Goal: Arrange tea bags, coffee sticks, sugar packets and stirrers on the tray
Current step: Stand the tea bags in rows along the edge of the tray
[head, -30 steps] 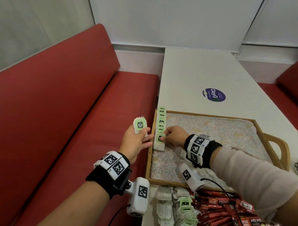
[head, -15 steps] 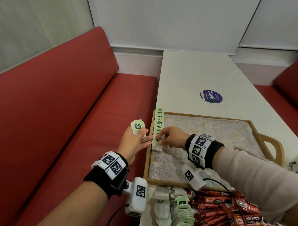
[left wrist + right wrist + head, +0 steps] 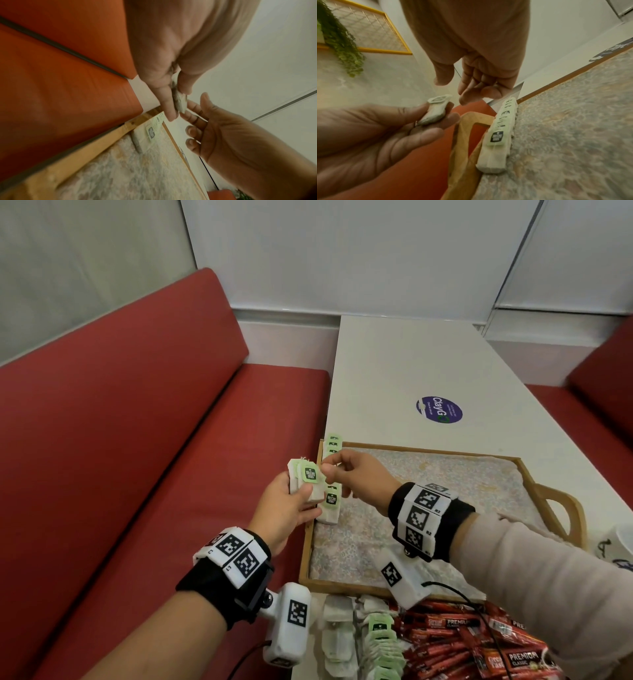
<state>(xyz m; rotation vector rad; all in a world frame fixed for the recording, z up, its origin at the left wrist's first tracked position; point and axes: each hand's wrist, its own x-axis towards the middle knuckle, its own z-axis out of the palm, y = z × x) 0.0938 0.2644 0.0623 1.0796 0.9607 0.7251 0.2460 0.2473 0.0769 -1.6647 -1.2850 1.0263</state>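
My left hand (image 3: 301, 494) grips a small stack of white tea bags with green tags (image 3: 310, 474), just left of the wooden tray (image 3: 428, 449). My right hand (image 3: 329, 470) reaches over the tray's left rim to that stack. In the right wrist view its thumb and fingers (image 3: 471, 97) are apart and hold nothing, just above the held tea bags (image 3: 436, 108). A row of several overlapping tea bags (image 3: 331, 499) lies along the tray's left side, also seen as the row (image 3: 498, 135). The left wrist view shows the stack (image 3: 180, 104) between thumb and fingers.
Loose tea bags (image 3: 376, 642) and red coffee sticks (image 3: 462, 642) are piled on the white table (image 3: 411, 364) in front of the tray. A patterned cloth (image 3: 445, 491) lines the tray. A red bench (image 3: 137, 474) runs along the left. A white mug (image 3: 616, 546) stands at right.
My right hand has lifted off the row on the tray and moved left to the stack in my left hand. The left hand has come nearer the tray rim.
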